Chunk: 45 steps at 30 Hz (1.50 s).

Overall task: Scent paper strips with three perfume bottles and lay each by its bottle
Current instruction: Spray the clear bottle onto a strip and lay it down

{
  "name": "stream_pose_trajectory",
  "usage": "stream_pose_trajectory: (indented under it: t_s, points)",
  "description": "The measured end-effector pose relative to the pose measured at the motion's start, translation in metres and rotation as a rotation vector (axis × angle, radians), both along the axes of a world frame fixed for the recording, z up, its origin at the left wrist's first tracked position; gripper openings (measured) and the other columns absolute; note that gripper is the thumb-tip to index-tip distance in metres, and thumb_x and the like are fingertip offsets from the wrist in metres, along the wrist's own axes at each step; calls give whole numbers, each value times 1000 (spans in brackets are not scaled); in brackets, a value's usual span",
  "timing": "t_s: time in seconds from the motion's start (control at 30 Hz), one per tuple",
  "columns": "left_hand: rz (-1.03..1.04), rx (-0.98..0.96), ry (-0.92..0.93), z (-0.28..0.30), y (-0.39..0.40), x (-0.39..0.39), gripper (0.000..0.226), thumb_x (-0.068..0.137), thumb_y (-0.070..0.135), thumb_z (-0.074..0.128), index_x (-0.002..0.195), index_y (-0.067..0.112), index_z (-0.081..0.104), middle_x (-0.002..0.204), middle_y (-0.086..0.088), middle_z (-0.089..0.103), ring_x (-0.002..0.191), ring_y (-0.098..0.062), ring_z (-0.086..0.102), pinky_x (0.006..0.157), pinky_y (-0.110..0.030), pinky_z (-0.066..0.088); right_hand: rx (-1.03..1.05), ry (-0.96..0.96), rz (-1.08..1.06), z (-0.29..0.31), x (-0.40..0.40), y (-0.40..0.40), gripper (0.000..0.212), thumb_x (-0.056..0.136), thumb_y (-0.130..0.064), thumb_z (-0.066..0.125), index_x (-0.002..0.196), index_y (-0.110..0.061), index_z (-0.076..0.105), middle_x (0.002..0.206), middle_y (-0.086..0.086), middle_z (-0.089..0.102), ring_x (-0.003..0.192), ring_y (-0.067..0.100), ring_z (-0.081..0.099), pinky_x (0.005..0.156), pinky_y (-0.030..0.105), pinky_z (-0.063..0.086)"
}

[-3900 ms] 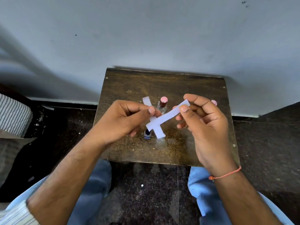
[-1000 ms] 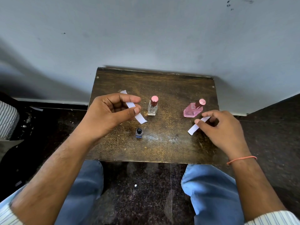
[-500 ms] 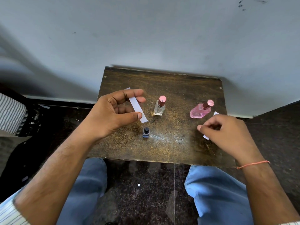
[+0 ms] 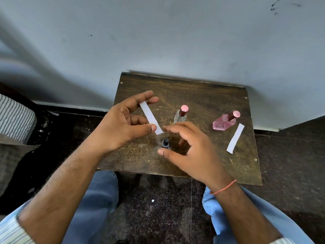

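Wall [image 4: 158, 41] backs table [image 4: 202, 92]; right hand [image 4: 191, 152] overhangs small bottle [image 4: 165, 143].

Honestly there's nothing to read here. None of the three perfume bottles shows a readable label or brand: the clear bottle [image 4: 180, 115], the pink bottle [image 4: 224, 121] and the small dark bottle [image 4: 165, 143] are all plain as far as I can tell. The paper strip [image 4: 151, 115] pinched in the left-hand fingers [image 4: 153, 128] is blank white, and so is the other strip [image 4: 235, 138] lying well off to the right of the fingers. No numbers or signs on the worktop [image 4: 202, 95] either, and the dark specks on the wall [image 4: 158, 41] aren't writing.
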State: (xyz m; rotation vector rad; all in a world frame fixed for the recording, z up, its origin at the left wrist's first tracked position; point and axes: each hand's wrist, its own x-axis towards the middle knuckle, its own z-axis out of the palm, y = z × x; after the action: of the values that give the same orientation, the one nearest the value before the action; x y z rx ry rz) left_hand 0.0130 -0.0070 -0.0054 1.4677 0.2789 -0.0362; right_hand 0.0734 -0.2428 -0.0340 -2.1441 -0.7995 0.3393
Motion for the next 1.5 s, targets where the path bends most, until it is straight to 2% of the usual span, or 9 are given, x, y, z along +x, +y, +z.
stream_pose_trajectory:
  t_s: [0.37,0.57,0.7,0.77,0.83,1.0,1.1,1.27,1.5]
  points:
    - [15,-38,-40,-3,4,-5,81,74,0,84,148,21,58,143,1,68,91,-34,66,83,-30,62,263,166,-100,11,1,22,6,94,-22,84,98,-26,86,90,-13,63,74,7,56,67,17,40]
    - [39,-24,1,-2,3,-9,43,84,-2,82,121,18,75,103,-2,79,84,-16,71,82,-25,63,364,240,-183,6,4,26,8,95,-14,81,93,-22,83,83,-15,69,70,10,54,63,24,42]
    - [49,-5,38,-1,5,-10,25,88,20,74,112,19,81,84,-2,76,80,-18,71,85,-36,65,464,318,-265,6,5,28,13,99,-15,79,98,-27,84,76,-5,72,70,15,56,66,24,45]
    - [32,56,66,0,9,-13,22,89,27,77,109,21,83,86,-4,77,84,-17,72,88,-45,66,484,299,-269,7,5,30,15,101,-16,77,102,-30,84,86,5,79,79,35,64,74,32,54]
    - [-12,159,92,0,15,-13,20,93,32,79,113,27,82,103,-9,79,97,-23,75,94,-53,65,464,267,-257,6,7,28,15,102,-17,76,109,-27,84,91,0,83,79,28,68,75,43,59]
    - [31,214,-30,4,16,-8,42,93,38,59,134,33,66,136,10,72,121,-9,65,98,-34,53,300,6,-122,15,11,18,16,101,-8,76,115,-11,84,100,-8,80,74,-12,63,68,3,42]
    - [-121,338,-63,2,4,-13,27,105,31,64,130,24,73,120,3,79,107,-13,74,91,-30,60,269,-56,-48,15,11,19,18,101,-6,76,117,-11,83,101,-7,78,78,-11,62,71,5,41]
    - [-156,348,-20,-5,6,-11,11,95,36,80,98,27,85,86,-12,80,70,-46,65,61,-53,49,270,-49,-56,19,9,18,23,101,-3,74,123,-7,81,103,-9,78,74,-21,59,69,0,40]
    - [103,284,69,-13,10,-8,8,96,24,78,96,20,85,90,1,85,74,-19,66,71,-31,52,84,114,18,17,19,0,52,90,-3,75,130,-37,76,101,-17,71,61,5,60,60,21,51]
